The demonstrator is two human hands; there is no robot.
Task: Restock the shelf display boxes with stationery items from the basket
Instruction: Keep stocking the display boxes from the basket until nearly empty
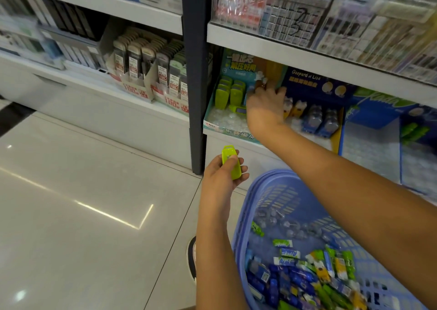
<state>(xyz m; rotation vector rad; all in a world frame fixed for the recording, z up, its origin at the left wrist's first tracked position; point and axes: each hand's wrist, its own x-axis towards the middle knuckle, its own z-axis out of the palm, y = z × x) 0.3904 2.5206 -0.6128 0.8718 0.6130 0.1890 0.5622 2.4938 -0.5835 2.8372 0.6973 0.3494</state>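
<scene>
Stationery items [307,274], where are they rn?

— Mostly in the basket [254,191], lilac plastic w/ slotted walls, on the floor at abt 5 o'clock. Green, blue & yellow packs heaped at its near end.

Hands?

— Left hand [222,174] is low, abt 6 o'clock, just off the basket rim on its 10 o'clock side. Fingers & thumb are wrapped round a lime-green piece [230,163], top end poking up past the fingers.

And the right?

— Right hand [266,106] is up at 1 o'clock, arm stretched over the basket, reaching into the teal display box [212,120] on the bottom shelf. Fingers bent down toward the back of the box, smth bluish by the tips. Can't tell if it's gripping or only touching, too blurred.

What's in that box?

— Upright green pieces [227,92] in two rows on its 9 o'clock side, a loose green piece [236,109] lying flat in front of them, clear packing on the bottom.

Next to it?

— Right beside it at 3 o'clock, a dark-blue box [307,80] marked "Gaspard et Lisa", w/ yellow packs [299,108] & blue packs [318,120] standing inside. Further toward 3 o'clock, a second blue box [378,113] w/ green items [413,131].

Anything else?

— Dark post [196,73] at 9 o'clock of the teal box, refill packs [142,61] in card boxes beyond it. Shoe [191,257] on the glossy floor [82,191], 9 o'clock of the basket.
</scene>
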